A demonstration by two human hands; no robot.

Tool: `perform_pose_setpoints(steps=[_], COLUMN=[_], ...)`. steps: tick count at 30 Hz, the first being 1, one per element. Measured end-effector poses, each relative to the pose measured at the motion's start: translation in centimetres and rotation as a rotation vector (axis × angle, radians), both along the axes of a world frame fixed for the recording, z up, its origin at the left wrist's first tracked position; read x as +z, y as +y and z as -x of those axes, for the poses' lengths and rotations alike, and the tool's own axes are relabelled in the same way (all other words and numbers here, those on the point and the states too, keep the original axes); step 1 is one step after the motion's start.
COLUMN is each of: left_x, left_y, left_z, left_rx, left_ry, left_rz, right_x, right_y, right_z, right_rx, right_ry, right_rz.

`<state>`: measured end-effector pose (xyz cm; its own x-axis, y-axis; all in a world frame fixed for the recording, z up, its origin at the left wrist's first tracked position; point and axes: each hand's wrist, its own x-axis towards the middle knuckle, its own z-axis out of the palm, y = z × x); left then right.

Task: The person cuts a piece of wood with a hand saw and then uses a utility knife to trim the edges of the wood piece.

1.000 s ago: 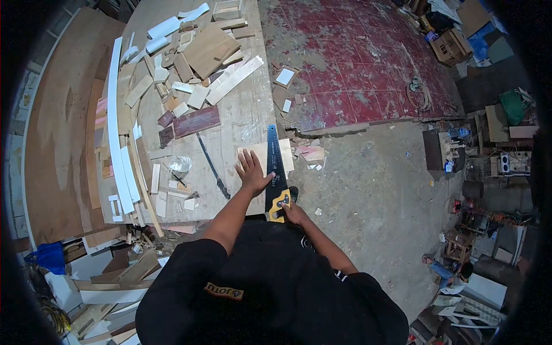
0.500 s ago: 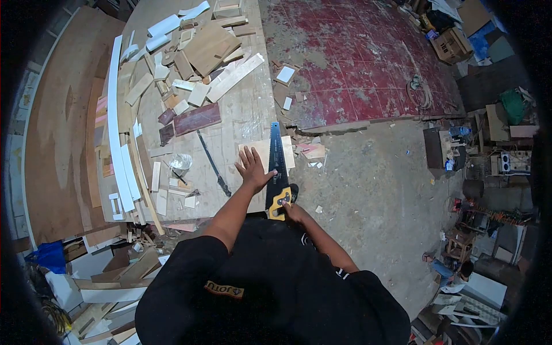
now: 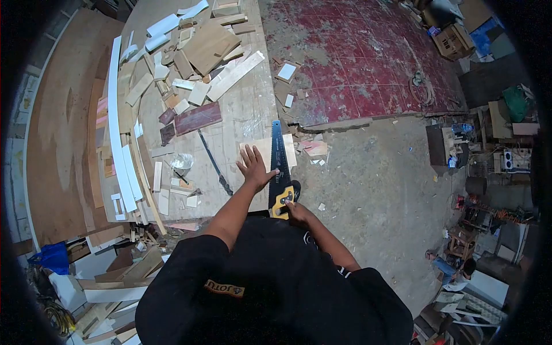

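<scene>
A handsaw [image 3: 278,152] with a dark blade and yellow handle lies across a pale, thin wooden board [image 3: 265,148] at the right edge of the worktable. My right hand [image 3: 299,214] is wrapped round the saw's handle. Flat on the board, with fingers spread, rests my left hand [image 3: 253,168]; its thumb reaches right and touches the side of the blade. The blade points away from me, and part of the board is hidden beneath it and my left hand. A dark, narrow strip [image 3: 215,163] lies on the table left of my left hand.
Wood offcuts [image 3: 207,49] are heaped on the table's [image 3: 244,115] far part. Long white strips [image 3: 114,115] run along its left side. A concrete floor [image 3: 368,190] with scraps is on the right, below a raised red-tiled floor [image 3: 356,69]. A person [image 3: 457,276] sits at lower right.
The view has shifted very slightly. Both hands, the saw and the board keep nearly the same positions, and my grip on the handle is unchanged.
</scene>
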<state>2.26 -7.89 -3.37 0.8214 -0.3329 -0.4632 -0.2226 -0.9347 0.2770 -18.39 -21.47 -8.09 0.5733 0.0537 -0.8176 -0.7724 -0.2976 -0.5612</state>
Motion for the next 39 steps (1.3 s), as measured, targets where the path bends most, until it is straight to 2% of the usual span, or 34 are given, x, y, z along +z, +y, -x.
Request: perform_pose_setpoints(steps=[9,20,27,29,39], left_x=[0.8,0.6,0.7,0.6,0.1], left_y=[-0.1,-0.1,0.0,0.1,0.3], left_z=[0.2,0.2,0.2,0.1,0.1], left_rx=[0.001,-0.036,-0.025,-0.026,-0.050], left_ry=[-0.020,-0.023,-0.008,-0.007,-0.028], left_rz=[-0.005,-0.023,0.017,0.017,0.036], right_x=[-0.8,0.3,-3.5,-1.3,0.2], right_y=[-0.3,-0.3,0.0,-0.2,0.2], right_z=[-0.2,-0.4,0.6,-0.1,-0.4], right_rx=[0.077,0.043,0.029,0.040,0.019], right_ry=[0.027,0.038,-0.009,0.031,0.033], right_rz=[0.005,-0.074,-0.030,-0.033,-0.056])
